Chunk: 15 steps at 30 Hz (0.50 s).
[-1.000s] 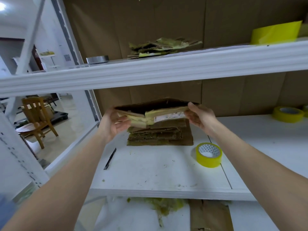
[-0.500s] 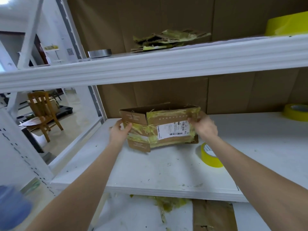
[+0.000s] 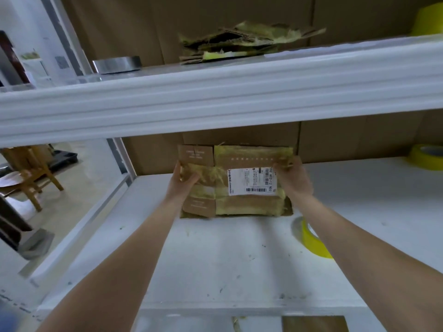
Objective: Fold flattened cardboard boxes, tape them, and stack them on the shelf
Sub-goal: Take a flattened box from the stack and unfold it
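Note:
A worn brown cardboard box (image 3: 242, 202) with yellowish tape remnants and a white shipping label stands at the back of the white middle shelf (image 3: 215, 259). My left hand (image 3: 182, 183) grips its left side, thumb on the front face. My right hand (image 3: 293, 180) holds its right edge, fingers curled round it. The box hides the pile of flattened cardboard behind it. A yellow tape roll (image 3: 311, 238) lies on the shelf just right of the box, partly behind my right forearm.
On the upper shelf (image 3: 215, 92) lie a stack of flattened torn cardboard (image 3: 244, 44) and a silver tape roll (image 3: 117, 64). Another yellow tape roll (image 3: 426, 156) sits at the far right. A wooden chair (image 3: 31, 173) stands beyond the shelf frame, left.
The box went from held flat and raised over the pile to stood up with its labelled face toward me. Both hands lowered with it, and my view moved closer.

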Available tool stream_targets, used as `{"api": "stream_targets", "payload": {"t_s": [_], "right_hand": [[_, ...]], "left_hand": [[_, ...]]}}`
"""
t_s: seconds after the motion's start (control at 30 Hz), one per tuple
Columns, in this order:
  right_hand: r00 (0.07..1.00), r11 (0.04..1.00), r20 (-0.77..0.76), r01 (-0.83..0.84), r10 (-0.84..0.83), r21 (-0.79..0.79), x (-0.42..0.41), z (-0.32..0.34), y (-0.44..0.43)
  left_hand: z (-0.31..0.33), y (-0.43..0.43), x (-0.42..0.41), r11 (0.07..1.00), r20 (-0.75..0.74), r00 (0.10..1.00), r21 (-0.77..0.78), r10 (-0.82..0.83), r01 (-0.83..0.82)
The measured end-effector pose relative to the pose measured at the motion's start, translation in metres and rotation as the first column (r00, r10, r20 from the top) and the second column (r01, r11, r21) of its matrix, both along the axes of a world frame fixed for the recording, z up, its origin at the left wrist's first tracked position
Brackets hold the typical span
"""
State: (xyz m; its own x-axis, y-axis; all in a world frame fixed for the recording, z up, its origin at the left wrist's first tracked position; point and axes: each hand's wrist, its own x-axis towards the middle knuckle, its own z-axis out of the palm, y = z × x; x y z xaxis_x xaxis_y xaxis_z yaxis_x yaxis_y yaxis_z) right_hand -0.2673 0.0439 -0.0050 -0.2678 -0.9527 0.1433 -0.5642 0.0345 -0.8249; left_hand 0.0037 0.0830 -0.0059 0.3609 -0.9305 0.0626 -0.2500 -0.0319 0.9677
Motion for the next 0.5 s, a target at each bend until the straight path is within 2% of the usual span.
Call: {"api": "stream_targets", "payload": {"t_s": [0.17,0.37,0.5], "right_hand": [[0.976,0.988,0.159,-0.142,0.150,-0.060,0.003,-0.004,0.012],[0.977,0.982,0.154,-0.129,0.150,-0.140,0.006,-0.005,0.051],[0.971,0.980,0.190,-0.117,0.147,-0.160,0.002,-0.014,0.081]], "left_hand": [[-0.011,0.017,-0.009,0.995,-0.042,0.998,-0.078,0.054,-0.058],[-0.003,0.058,-0.018,0.993,-0.154,0.985,-0.097,-0.082,0.067],[0.001,0.092,-0.028,0.984,-0.122,0.977,-0.016,-0.176,0.175]]}}
